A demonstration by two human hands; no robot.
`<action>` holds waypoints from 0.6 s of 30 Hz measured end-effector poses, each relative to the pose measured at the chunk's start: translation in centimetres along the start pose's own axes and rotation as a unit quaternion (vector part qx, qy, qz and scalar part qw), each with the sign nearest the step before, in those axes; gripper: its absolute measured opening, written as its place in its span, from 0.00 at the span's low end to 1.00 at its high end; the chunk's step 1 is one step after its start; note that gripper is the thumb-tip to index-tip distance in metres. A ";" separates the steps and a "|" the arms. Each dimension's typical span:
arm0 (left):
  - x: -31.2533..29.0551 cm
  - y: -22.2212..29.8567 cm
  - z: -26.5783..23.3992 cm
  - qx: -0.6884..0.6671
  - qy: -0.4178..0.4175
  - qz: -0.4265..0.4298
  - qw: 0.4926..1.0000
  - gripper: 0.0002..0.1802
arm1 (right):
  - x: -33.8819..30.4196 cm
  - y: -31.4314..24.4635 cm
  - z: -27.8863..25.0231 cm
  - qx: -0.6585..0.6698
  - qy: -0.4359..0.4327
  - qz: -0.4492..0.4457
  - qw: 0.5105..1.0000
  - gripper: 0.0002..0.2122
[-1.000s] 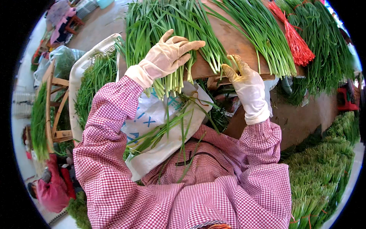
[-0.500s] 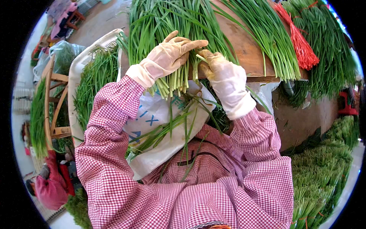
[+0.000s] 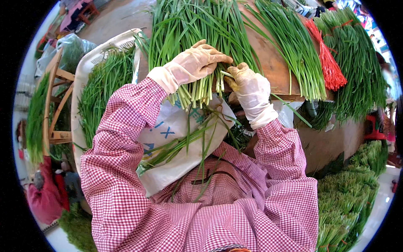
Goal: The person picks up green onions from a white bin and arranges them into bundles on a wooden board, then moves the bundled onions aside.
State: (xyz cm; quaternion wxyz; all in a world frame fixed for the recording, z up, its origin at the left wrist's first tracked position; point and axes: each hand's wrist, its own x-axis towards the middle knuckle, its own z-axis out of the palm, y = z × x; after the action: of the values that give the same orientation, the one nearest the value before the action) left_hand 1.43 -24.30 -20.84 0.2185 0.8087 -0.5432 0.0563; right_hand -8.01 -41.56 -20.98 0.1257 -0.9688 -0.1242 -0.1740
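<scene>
Gloved in thin, cream-white material, my left hand [image 3: 195, 63] lies across a thick pile of garlic chives [image 3: 199, 25] on the wooden table. Its fingers are stretched out toward the right, over the stalks just above their pale cut ends. Close by, my right hand [image 3: 251, 90], in a similar glove stained at the fingertips, is closed in a pinch. A pale chive stalk [image 3: 226, 73] sticks out from between its fingers toward the left hand. Loose chive leaves [image 3: 180, 145] lie on a white plastic sack [image 3: 161, 180] across my lap.
Another row of chives [image 3: 294, 54] lies on the table [image 3: 273, 71] to the right, beside red ties [image 3: 325, 54] and tied bundles [image 3: 350, 67]. At left stand a white basket [image 3: 76, 122] of chives and a wooden rack [image 3: 47, 113]. More bundles [image 3: 348, 197] cover the lower right.
The view has shifted slightly. My left hand's fingers have drawn a little closer together over the stalks. The right hand still pinches a stalk, its fingers a bit more curled.
</scene>
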 end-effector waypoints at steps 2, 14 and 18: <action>0.2 0.3 0.0 -0.006 -0.005 0.004 1.000 0.17 | -0.1 0.4 0.1 -0.005 0.005 -0.013 1.000 0.06; 0.2 0.2 0.8 -0.008 0.014 -0.022 1.000 0.22 | -8.9 -1.6 -11.0 0.525 -0.522 -0.072 0.668 0.14; 0.0 0.6 0.4 -0.006 0.017 -0.027 0.999 0.27 | -4.4 -2.8 -9.1 0.374 -0.179 0.190 0.890 0.14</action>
State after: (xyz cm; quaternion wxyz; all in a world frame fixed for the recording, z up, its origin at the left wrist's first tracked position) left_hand 0.87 -24.65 -21.01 0.2342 0.8207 -0.5175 0.0606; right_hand -15.56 -42.39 -13.73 0.4846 -0.8701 -0.0142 0.0888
